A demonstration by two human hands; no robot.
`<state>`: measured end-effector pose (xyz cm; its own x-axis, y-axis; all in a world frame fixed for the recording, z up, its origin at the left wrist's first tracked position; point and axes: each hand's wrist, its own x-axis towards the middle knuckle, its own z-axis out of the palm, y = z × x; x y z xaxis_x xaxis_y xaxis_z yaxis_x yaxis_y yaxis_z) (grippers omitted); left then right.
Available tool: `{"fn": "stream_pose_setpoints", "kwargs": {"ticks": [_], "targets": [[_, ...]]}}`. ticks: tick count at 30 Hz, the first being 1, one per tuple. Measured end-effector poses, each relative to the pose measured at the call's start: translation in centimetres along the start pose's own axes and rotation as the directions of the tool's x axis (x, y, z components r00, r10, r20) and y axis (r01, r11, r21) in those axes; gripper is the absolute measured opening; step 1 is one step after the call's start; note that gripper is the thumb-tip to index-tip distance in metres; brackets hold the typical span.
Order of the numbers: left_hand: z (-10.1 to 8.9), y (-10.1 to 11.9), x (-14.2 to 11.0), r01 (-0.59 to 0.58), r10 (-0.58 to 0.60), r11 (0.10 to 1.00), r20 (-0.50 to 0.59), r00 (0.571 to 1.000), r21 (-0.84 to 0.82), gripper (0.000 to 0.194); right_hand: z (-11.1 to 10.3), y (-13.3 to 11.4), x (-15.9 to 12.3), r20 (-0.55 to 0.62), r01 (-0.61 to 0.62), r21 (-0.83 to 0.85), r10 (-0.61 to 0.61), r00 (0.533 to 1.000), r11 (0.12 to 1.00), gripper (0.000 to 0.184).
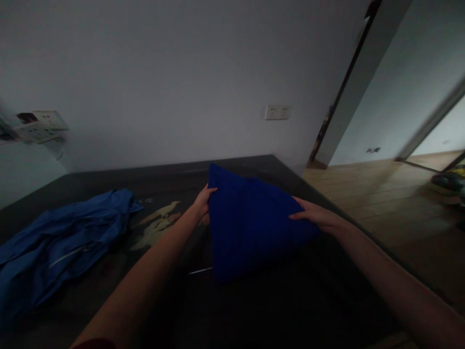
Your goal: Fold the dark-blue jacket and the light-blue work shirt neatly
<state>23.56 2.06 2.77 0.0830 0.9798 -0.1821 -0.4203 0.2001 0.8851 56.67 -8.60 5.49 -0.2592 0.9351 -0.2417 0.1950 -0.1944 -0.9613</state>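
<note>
Crosswise, an angular, bright-blue cloth (254, 223) spans from the left hand (203, 200), gripping its left edge, to the right hand (312, 213), pinching its sloping upper-right edge.

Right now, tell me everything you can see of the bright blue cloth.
The blue cloth looks like plain fabric, with a straight left edge and a pointed upper-left corner; any layers are too dark to make out. The left hand grips that edge, the right hand its right side, over the dark surface. Whether its bottom touches is unclear.
</note>
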Motion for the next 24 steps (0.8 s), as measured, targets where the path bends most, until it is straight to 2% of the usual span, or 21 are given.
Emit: {"fn": "stream_pose_setpoints", "kwargs": {"ticks": [7, 13, 19, 24], "targets": [[6.0, -0.6, 5.1, 0.008, -0.006, 0.999, 0.057, 0.998, -0.038, 0.052, -6.3, -1.3, 0.1, -0.105, -0.017, -0.008, 0.016, 0.994, 1.0, 0.077], [10.2, -2.7, 8.4, 0.054, -0.045, 0.995, 0.096, 0.994, -0.087, 0.053, -11.1, -0.7, 0.5, -0.136, -0.018, -0.017, 0.016, 0.991, 1.0, 0.071], [13.2, -5.3, 11.3, 0.121, -0.109, 0.986, 0.107, 0.988, -0.113, 0.054, -15.0, 0.8, 0.7, -0.177, -0.057, 0.011, 0.058, 0.983, 0.998, 0.068], [14.5, -7.2, 13.3, 0.145, -0.131, 0.982, 0.116, 0.985, -0.121, 0.053, -17.1, 2.5, 1.2, -0.179, -0.065, 0.041, 0.071, 0.981, 0.997, 0.063]]}}
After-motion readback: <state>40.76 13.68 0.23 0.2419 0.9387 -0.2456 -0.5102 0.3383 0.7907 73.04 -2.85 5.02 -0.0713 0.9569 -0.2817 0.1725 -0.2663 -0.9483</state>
